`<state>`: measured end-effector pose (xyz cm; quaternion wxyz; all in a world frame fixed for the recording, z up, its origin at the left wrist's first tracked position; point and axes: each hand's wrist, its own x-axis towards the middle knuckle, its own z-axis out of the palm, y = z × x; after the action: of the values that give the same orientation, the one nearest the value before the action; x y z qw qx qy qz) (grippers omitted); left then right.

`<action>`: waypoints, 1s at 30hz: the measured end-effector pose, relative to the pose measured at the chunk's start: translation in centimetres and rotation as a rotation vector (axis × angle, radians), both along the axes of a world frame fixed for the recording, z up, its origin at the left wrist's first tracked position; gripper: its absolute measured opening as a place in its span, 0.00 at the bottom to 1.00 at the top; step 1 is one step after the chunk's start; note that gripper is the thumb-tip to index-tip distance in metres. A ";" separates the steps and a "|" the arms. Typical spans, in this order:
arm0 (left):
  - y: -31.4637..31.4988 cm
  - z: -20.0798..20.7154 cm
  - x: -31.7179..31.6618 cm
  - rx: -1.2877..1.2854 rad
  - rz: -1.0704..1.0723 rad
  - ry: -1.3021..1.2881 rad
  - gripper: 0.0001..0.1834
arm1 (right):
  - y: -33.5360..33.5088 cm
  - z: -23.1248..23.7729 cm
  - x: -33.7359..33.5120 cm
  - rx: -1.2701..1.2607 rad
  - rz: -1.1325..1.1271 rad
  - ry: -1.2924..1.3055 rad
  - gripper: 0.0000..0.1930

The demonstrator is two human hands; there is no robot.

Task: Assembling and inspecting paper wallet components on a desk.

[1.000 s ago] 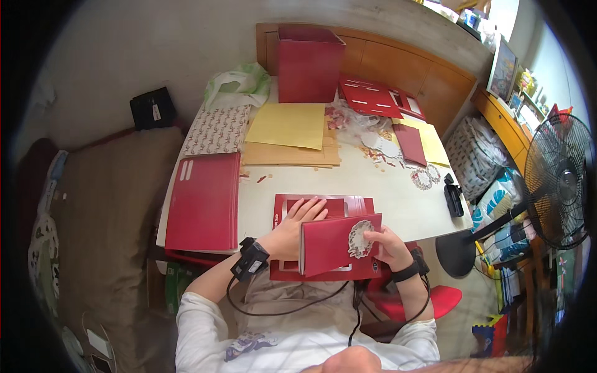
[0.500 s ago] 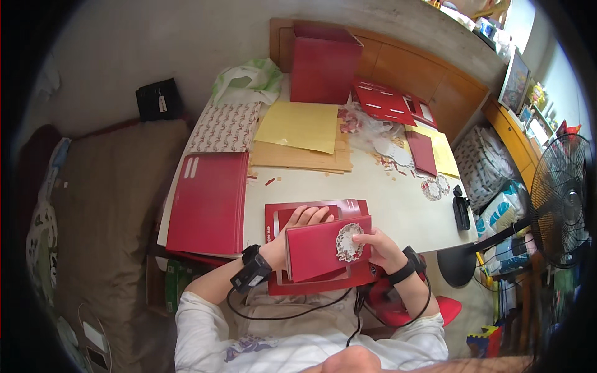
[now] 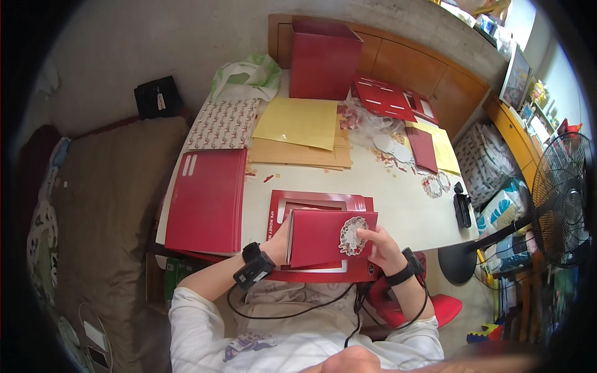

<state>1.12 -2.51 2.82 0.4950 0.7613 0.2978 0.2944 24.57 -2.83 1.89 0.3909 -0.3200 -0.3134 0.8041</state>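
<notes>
Over the near edge of the table I hold up a stack of red folded cards [image 3: 320, 239], its left side edge showing. A round paper cutout with a floral wreath border [image 3: 353, 237] lies on the right part of its top face. The thumb of my right hand [image 3: 385, 250] presses on that cutout, with the fingers curled at the stack's right edge and partly under it. My left hand [image 3: 282, 241] is closed about the stack's left side, its fingers mostly hidden behind it. Beneath lies a flat red cardboard package with a window opening [image 3: 360, 271], overhanging the table edge.
Large red card sheets [image 3: 205, 199] lie at the left. Beyond are a patterned sheet [image 3: 224, 124], yellow paper [image 3: 297, 124] and a tall red box [image 3: 325, 62]. Paper scraps, wreath cutouts [image 3: 435, 184] and a black device [image 3: 461, 208] lie right. A fan [image 3: 563, 199] stands beside the table.
My left fingers, earlier stretched past the stack's far edge, have drawn back behind its left side. The card stack has moved slightly right and away, and the package beneath has shifted away from me.
</notes>
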 end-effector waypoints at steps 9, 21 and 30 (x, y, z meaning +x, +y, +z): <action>0.3 -2.7 0.0 0.815 0.223 0.571 0.27 | -0.3 0.0 4.8 0.054 -0.272 0.019 0.17; 0.6 -2.9 -0.1 0.830 0.176 0.501 0.29 | -2.7 -1.3 12.6 0.126 -0.560 -0.355 0.17; -0.8 -0.8 -0.2 1.182 0.139 0.598 0.28 | -1.2 -0.7 9.9 0.224 -0.487 -0.272 0.15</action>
<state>0.92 -3.28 1.99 -0.1298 0.9325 0.2593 0.2154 34.44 -3.98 1.22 0.5597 -0.4454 -0.3638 0.5967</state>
